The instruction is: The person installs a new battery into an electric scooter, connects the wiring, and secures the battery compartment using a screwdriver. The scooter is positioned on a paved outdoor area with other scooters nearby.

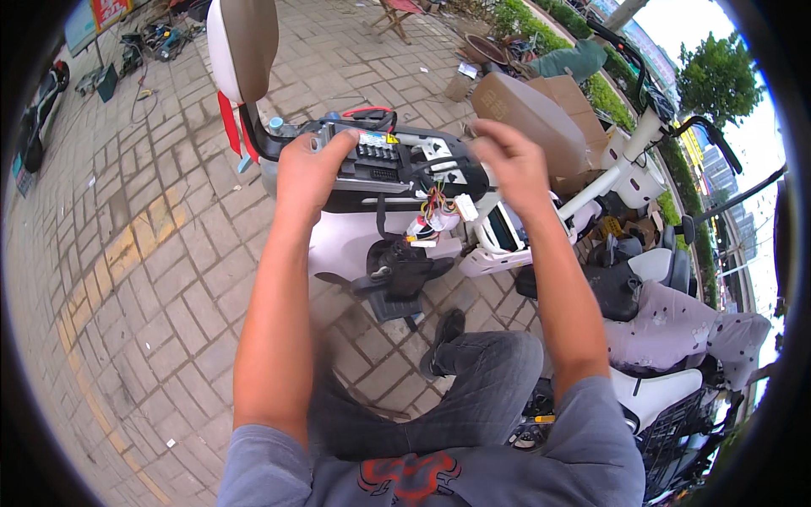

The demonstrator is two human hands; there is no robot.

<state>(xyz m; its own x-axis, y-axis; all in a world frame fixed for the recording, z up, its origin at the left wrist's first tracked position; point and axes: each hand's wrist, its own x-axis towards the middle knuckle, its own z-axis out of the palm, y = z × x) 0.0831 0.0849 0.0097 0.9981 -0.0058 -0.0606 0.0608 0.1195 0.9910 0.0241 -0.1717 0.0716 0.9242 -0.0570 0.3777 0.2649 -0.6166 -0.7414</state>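
Note:
My left hand (311, 169) grips the left end of a black finned controller (382, 155) on the opened body (353, 195) of a pink and white electric scooter. My right hand (507, 160) hovers at the body's right end, fingers loosely curved and apart, slightly blurred, with nothing visible in them. A bundle of coloured wires with white connectors (438, 209) hangs below the controller. Red and black cables (363, 117) lie behind it. The upright backrest (245, 46) stands at the left end. A black plastic part (393, 279) is beneath the body, near my legs.
A brown seat (528, 114) and cardboard (574, 101) lie behind the white handlebar column (612, 186). Parked scooters (659, 384) crowd the right side, another (42, 118) stands far left. Tools (148, 46), a folding stool (397, 17) and a bowl (486, 46) are on the paving (144, 304).

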